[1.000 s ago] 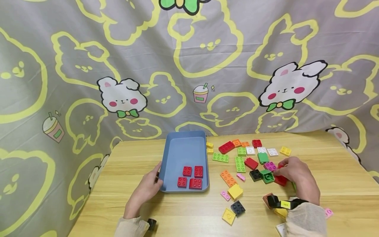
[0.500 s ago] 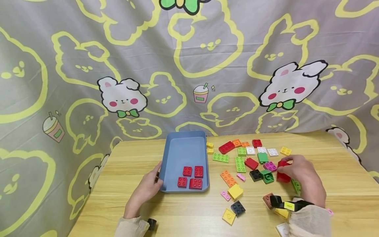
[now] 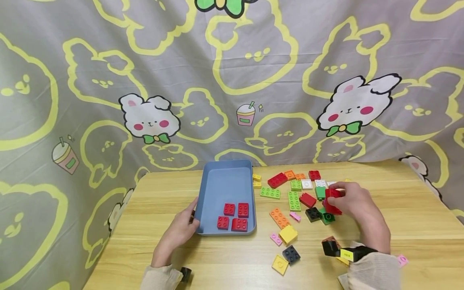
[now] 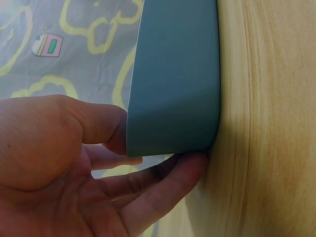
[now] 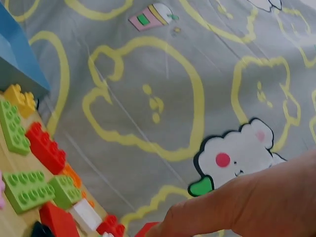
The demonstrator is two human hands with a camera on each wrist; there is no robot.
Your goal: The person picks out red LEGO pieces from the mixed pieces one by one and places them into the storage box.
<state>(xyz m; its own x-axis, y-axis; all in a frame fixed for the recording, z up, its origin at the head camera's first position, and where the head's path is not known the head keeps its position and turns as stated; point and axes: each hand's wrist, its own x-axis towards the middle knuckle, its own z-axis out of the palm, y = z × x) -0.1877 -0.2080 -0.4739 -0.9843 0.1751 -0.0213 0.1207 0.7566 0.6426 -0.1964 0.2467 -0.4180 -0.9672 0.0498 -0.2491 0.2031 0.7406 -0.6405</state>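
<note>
My left hand (image 3: 180, 226) grips the near left corner of a blue tray (image 3: 226, 179). In the left wrist view the thumb lies at the tray's rim (image 4: 129, 133), and the fingers (image 4: 163, 195) press the outer wall close to the table. Several red bricks (image 3: 243, 210) sit studs up in the tray's near right part. Over the scattered bricks at the right, my right hand (image 3: 357, 201) pinches a red brick (image 3: 332, 201), which appears raised above the others. Only a sliver of a red brick (image 5: 146, 228) shows by the fingers in the right wrist view.
Loose toy bricks cover the table right of the tray: lime (image 3: 294, 201), orange (image 3: 279, 218), yellow (image 3: 288, 235), black (image 3: 313, 214), green (image 3: 327, 216) and white (image 3: 306, 184) among them. A patterned cloth (image 3: 232, 80) hangs behind the table (image 3: 232, 262).
My right hand first turned the red brick beside the magenta brick, then carried it up and leftward, now covering that magenta brick. The left hand and tray stay put.
</note>
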